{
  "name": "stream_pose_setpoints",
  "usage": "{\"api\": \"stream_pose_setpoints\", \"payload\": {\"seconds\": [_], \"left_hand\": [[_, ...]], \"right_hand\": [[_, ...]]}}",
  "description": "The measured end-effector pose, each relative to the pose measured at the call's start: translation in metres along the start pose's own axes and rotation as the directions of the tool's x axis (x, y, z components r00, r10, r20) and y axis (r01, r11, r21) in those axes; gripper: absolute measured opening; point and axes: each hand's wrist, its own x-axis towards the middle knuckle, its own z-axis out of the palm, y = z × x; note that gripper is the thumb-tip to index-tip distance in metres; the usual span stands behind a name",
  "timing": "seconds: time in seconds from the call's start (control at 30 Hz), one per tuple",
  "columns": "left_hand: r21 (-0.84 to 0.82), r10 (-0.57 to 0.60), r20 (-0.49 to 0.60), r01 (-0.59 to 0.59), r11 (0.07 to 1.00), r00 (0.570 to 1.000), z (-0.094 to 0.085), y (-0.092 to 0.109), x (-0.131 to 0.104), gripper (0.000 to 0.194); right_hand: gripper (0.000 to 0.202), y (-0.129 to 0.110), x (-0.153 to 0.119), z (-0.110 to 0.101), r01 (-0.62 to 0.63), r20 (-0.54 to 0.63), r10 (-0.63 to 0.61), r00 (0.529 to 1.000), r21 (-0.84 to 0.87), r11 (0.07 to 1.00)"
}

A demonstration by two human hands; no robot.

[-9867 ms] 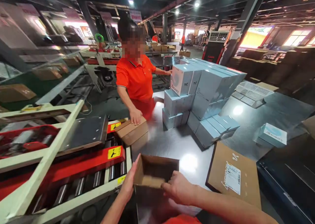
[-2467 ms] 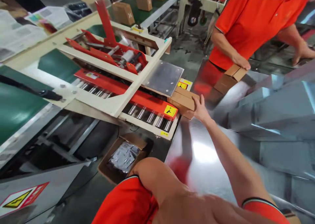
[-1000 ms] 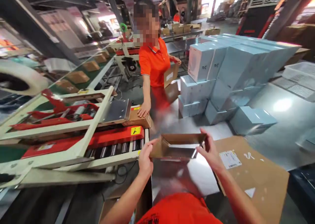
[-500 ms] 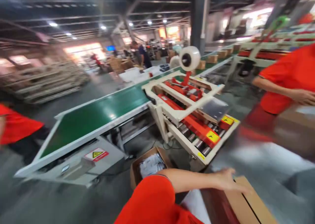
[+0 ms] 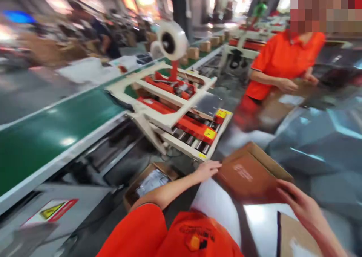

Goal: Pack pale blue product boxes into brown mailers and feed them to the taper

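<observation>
I have the brown carton (image 5: 249,179) over the counter (image 5: 258,216), grasped at opposite ends by my left grip (image 5: 207,170) and right grip (image 5: 304,201), neither nearer, its long side spanning between them.

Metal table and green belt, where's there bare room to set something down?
Table: a bright strip between the held carton and the lower-right carton. Belt: a bare stretch left of the cream-framed machine. Crowded: the right side, with blue boxes.
</observation>
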Motion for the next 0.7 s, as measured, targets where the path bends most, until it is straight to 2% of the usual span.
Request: {"api": "stream_pose_setpoints", "payload": {"seconds": [0.07,0.1,0.17,0.2,0.23,0.27,0.3,0.33,0.37,0.4,0.47,0.5,0.57,0.6,0.63,0.67,0.7], "left_hand": [[-0.038,-0.075,0.045,0.077,0.996,0.996,0.019,0.008,0.027,0.063],[-0.057,-0.109,0.067,0.112,0.992,0.992,0.029,0.012,0.035,0.065],[-0.080,-0.179,0.058,0.184,0.980,0.982,0.044,0.020,0.038,0.066],[-0.069,-0.199,0.059,0.203,0.977,0.978,0.047,0.022,0.032,0.066],[-0.033,-0.191,0.038,0.192,0.981,0.981,0.048,0.022,0.023,0.069],[0.026,-0.167,0.051,0.166,0.986,0.985,0.045,0.020,0.012,0.071],[0.070,-0.148,0.029,0.146,0.987,0.989,0.041,0.015,0.002,0.072],[0.102,-0.143,0.022,0.140,0.985,0.990,0.036,0.009,-0.008,0.072],[0.128,-0.144,0.022,0.140,0.982,0.989,0.032,0.002,-0.016,0.071],[0.151,-0.148,0.013,0.144,0.978,0.989,0.029,-0.004,-0.022,0.069],[0.182,-0.155,0.022,0.148,0.972,0.988,0.028,-0.013,-0.027,0.061],[0.192,-0.160,0.037,0.150,0.970,0.986,0.030,-0.014,-0.026,0.057],[0.197,-0.175,0.054,0.161,0.967,0.983,0.038,-0.013,-0.021,0.051],[0.195,-0.179,0.060,0.164,0.967,0.982,0.043,-0.010,-0.017,0.052],[0.191,-0.180,0.067,0.165,0.968,0.981,0.048,-0.007,-0.013,0.055],[0.184,-0.178,0.070,0.163,0.969,0.981,0.054,-0.004,-0.009,0.060],[0.177,-0.170,0.074,0.155,0.972,0.983,0.060,0.000,-0.006,0.066]], "right_hand": [[0.031,-0.028,-0.034,0.012,-0.010,0.099,0.016,0.995,-0.059,0.998],[0.032,-0.041,-0.045,0.021,0.030,0.148,-0.021,0.989,-0.064,0.997],[0.034,-0.055,-0.058,0.033,0.111,0.232,-0.113,0.966,0.019,0.994],[0.034,-0.049,-0.061,0.030,0.132,0.222,-0.144,0.964,0.069,0.989],[0.033,-0.035,-0.064,0.020,0.119,0.161,-0.133,0.978,0.093,0.989],[0.032,-0.011,-0.067,0.001,0.050,0.055,-0.053,0.997,0.069,0.996],[0.033,0.019,-0.070,-0.024,-0.080,-0.088,0.080,0.993,0.011,0.997],[0.036,0.054,-0.075,-0.056,-0.255,-0.260,0.234,0.937,-0.049,0.966],[0.039,0.090,-0.081,-0.089,-0.485,-0.425,0.401,0.811,-0.107,0.868],[0.043,0.124,-0.088,-0.122,-0.623,-0.533,0.481,0.696,-0.114,0.774],[0.052,0.181,-0.098,-0.173,-0.793,-0.633,0.582,0.510,-0.083,0.604],[0.056,0.201,-0.102,-0.189,-0.838,-0.643,0.621,0.449,-0.060,0.543],[0.065,0.217,-0.106,-0.198,-0.896,-0.619,0.698,0.360,-0.022,0.443],[0.069,0.214,-0.107,-0.195,-0.909,-0.592,0.726,0.349,-0.027,0.415],[0.074,0.203,-0.109,-0.189,-0.910,-0.561,0.740,0.371,-0.062,0.409],[0.079,0.185,-0.110,-0.183,-0.897,-0.529,0.737,0.420,-0.121,0.425],[0.084,0.162,-0.112,-0.176,-0.867,-0.499,0.715,0.489,-0.185,0.464]]}}
